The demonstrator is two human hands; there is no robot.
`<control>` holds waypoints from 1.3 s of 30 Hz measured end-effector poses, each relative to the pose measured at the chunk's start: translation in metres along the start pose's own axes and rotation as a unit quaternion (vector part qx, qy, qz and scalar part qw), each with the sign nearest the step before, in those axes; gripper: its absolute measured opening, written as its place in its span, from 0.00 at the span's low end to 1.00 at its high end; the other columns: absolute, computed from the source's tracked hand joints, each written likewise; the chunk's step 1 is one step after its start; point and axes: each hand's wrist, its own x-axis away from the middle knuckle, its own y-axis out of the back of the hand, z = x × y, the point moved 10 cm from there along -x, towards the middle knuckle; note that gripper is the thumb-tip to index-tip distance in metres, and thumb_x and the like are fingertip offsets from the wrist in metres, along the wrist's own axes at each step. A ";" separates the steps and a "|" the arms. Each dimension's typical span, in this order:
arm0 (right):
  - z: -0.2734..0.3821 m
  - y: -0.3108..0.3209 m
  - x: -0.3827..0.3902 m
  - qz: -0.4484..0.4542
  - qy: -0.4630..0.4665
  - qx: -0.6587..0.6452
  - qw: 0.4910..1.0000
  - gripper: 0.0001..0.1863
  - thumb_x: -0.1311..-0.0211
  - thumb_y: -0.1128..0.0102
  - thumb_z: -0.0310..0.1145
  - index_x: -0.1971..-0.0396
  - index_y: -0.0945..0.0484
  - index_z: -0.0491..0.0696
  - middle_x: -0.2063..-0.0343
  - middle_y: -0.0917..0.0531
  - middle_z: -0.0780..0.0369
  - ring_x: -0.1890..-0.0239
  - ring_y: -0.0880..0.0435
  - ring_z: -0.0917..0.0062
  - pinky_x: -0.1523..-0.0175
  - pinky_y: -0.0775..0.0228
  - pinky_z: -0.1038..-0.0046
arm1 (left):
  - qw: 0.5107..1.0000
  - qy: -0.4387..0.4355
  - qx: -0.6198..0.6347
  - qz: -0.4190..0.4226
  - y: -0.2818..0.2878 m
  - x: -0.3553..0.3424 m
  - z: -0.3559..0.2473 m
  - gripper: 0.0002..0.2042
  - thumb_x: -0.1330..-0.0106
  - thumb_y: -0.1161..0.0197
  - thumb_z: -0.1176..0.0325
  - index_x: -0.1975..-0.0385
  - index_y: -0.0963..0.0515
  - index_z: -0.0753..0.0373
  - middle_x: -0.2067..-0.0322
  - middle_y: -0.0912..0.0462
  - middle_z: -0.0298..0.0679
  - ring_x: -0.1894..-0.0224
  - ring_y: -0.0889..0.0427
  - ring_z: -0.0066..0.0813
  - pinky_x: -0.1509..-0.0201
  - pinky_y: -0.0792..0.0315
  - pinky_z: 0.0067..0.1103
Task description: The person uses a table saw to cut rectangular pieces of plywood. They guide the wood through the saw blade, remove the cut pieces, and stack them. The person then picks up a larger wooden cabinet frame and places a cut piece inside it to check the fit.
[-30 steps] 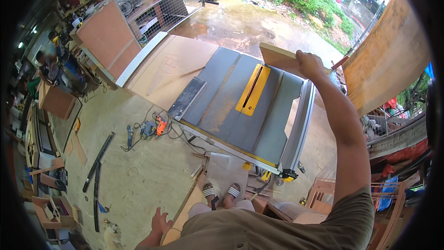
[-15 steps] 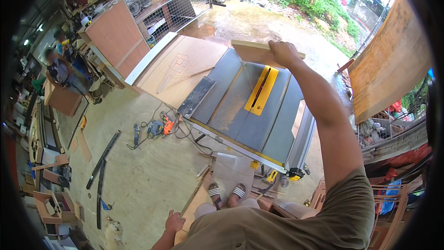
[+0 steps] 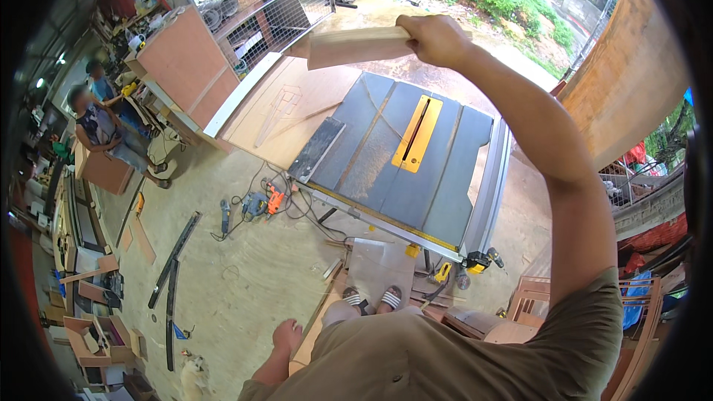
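My right hand [image 3: 437,38] is raised beyond the table saw [image 3: 454,145], gripping one end of a wooden board [image 3: 356,47]. The board hangs in the air, stretching leftward over the far edge of a plywood panel [image 3: 256,108]. Below my right arm, a yellow insert plate [image 3: 429,113] with a dark slot lies in the saw's grey top, and sawdust is scattered beside it. A dark flat piece [image 3: 317,150] rests along the saw's left edge. Low at my left side, my left hand [image 3: 287,336] hangs with fingers loosely apart, holding nothing, near a pale plank [image 3: 310,341].
Corded power tools, including an orange one [image 3: 274,198], lie on the floor left of the saw. Dark bars [image 3: 172,267] and a small dog [image 3: 193,377] are further left. Two people [image 3: 104,122] are at the far left. A large wooden sheet [image 3: 631,74] leans at right.
My right hand has carried the board up and to the left, away from above the saw's far edge. My left hand stays low at my side.
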 end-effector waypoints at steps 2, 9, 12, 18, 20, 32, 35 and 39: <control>-0.014 0.015 0.003 -0.002 -0.032 0.008 0.999 0.11 0.44 0.43 0.32 0.60 0.28 0.51 0.71 0.16 0.56 0.65 0.16 0.57 0.60 0.27 0.54 | 0.997 -0.051 0.021 -0.050 0.026 -0.026 -0.035 0.18 0.39 0.37 0.58 0.53 0.20 0.61 0.56 0.17 0.45 0.53 0.18 0.43 0.49 0.25 0.35; 0.010 -0.027 0.008 0.154 0.039 0.164 0.974 0.12 0.46 0.43 0.25 0.61 0.27 0.53 0.70 0.18 0.61 0.65 0.15 0.63 0.63 0.25 0.58 | 0.980 -0.145 0.080 -0.114 0.054 -0.084 -0.099 0.14 0.40 0.37 0.60 0.57 0.18 0.59 0.58 0.16 0.41 0.56 0.17 0.42 0.51 0.24 0.33; 0.005 -0.062 0.017 0.201 0.049 0.181 0.961 0.13 0.48 0.41 0.26 0.62 0.27 0.54 0.70 0.18 0.62 0.64 0.15 0.64 0.64 0.25 0.59 | 0.973 -0.162 0.114 -0.117 0.056 -0.091 -0.107 0.14 0.40 0.37 0.61 0.58 0.18 0.59 0.59 0.16 0.41 0.56 0.17 0.42 0.52 0.23 0.33; -0.004 -0.127 0.008 0.236 -0.009 0.177 0.956 0.12 0.47 0.45 0.25 0.61 0.27 0.52 0.67 0.17 0.62 0.64 0.15 0.62 0.62 0.25 0.58 | 0.979 -0.133 0.122 -0.097 0.041 -0.090 -0.053 0.12 0.40 0.37 0.61 0.60 0.18 0.59 0.61 0.16 0.41 0.57 0.17 0.43 0.53 0.24 0.33; -0.001 -0.144 0.002 0.240 -0.018 0.173 0.955 0.12 0.47 0.45 0.25 0.61 0.27 0.52 0.67 0.17 0.62 0.64 0.15 0.62 0.62 0.25 0.58 | 0.982 -0.114 0.117 -0.099 0.039 -0.086 -0.025 0.12 0.41 0.36 0.63 0.60 0.18 0.59 0.61 0.16 0.42 0.58 0.17 0.43 0.53 0.24 0.33; 0.081 -0.129 -0.035 0.228 -0.053 0.069 0.970 0.14 0.48 0.44 0.25 0.60 0.25 0.50 0.70 0.16 0.57 0.62 0.16 0.58 0.59 0.27 0.56 | 0.938 -0.205 0.173 -0.217 0.107 -0.134 -0.037 0.07 0.41 0.36 0.68 0.65 0.18 0.61 0.65 0.17 0.43 0.60 0.18 0.45 0.56 0.24 0.34; 0.080 -0.096 -0.029 0.173 -0.136 0.057 0.974 0.08 0.45 0.44 0.30 0.64 0.25 0.48 0.70 0.15 0.54 0.62 0.16 0.55 0.58 0.27 0.54 | 0.881 -0.341 0.176 -0.276 0.143 -0.171 -0.118 0.05 0.42 0.36 0.70 0.67 0.19 0.61 0.66 0.18 0.44 0.62 0.19 0.46 0.57 0.25 0.35; 0.094 -0.030 -0.007 0.105 -0.166 0.025 0.980 0.13 0.48 0.41 0.30 0.60 0.25 0.51 0.73 0.17 0.53 0.65 0.18 0.53 0.60 0.28 0.54 | 0.828 -0.446 0.154 -0.301 0.199 -0.206 -0.241 0.04 0.43 0.35 0.72 0.69 0.21 0.60 0.69 0.20 0.42 0.63 0.21 0.45 0.57 0.26 0.36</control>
